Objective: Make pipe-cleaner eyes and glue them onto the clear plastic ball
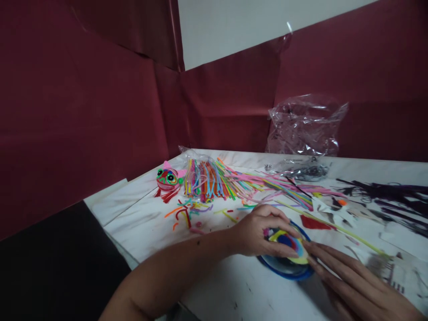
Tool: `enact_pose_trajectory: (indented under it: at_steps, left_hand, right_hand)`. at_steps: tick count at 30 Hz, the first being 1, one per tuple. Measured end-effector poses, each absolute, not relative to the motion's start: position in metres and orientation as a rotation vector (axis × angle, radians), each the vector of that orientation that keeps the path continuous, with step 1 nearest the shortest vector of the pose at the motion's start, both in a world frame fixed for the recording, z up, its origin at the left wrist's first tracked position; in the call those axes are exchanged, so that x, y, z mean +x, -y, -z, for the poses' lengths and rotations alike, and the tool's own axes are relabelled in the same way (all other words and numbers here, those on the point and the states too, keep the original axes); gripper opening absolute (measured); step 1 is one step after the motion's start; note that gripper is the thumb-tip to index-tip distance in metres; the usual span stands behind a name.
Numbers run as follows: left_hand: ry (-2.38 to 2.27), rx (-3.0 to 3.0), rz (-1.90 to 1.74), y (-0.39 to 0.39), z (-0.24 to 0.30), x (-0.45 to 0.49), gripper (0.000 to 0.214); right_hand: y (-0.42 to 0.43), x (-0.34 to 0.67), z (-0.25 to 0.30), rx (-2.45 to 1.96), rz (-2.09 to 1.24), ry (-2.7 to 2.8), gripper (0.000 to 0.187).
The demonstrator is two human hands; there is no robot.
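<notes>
My left hand (259, 232) curls over a round multicoloured coiled piece (290, 244) of yellow, blue and pink strips and grips it. The piece rests in a blue dish (282, 266) on the white table. My right hand (354, 281) comes in from the lower right with fingers stretched out flat, its fingertips touching the right edge of the coiled piece. A long yellow-green strip (337, 227) lies on the table just beyond both hands.
A pile of coloured strips (214, 180) spreads across the table, with loose offcuts (183, 214) in front. A small red and green figure with big eyes (168, 179) stands at the left. A crumpled clear plastic bag (304, 129) sits by the maroon wall. Black drawings (384, 191) mark the table at right.
</notes>
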State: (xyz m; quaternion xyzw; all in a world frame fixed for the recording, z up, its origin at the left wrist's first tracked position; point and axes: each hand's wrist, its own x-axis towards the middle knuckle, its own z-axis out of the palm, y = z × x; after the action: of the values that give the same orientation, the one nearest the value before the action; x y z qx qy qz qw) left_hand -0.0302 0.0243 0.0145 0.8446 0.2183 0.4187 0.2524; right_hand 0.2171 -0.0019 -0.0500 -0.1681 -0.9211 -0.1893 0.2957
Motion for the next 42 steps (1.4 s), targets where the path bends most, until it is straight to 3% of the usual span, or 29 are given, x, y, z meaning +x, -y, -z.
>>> enact_pose_trajectory:
  at_steps: [42]
  left_hand:
    - [-0.602, 2.276, -1.137, -0.027, -0.015, -0.035, 0.034]
  right_hand:
    - [0.018, 0.198, 0.014, -0.528, 0.552, 2.329, 0.036]
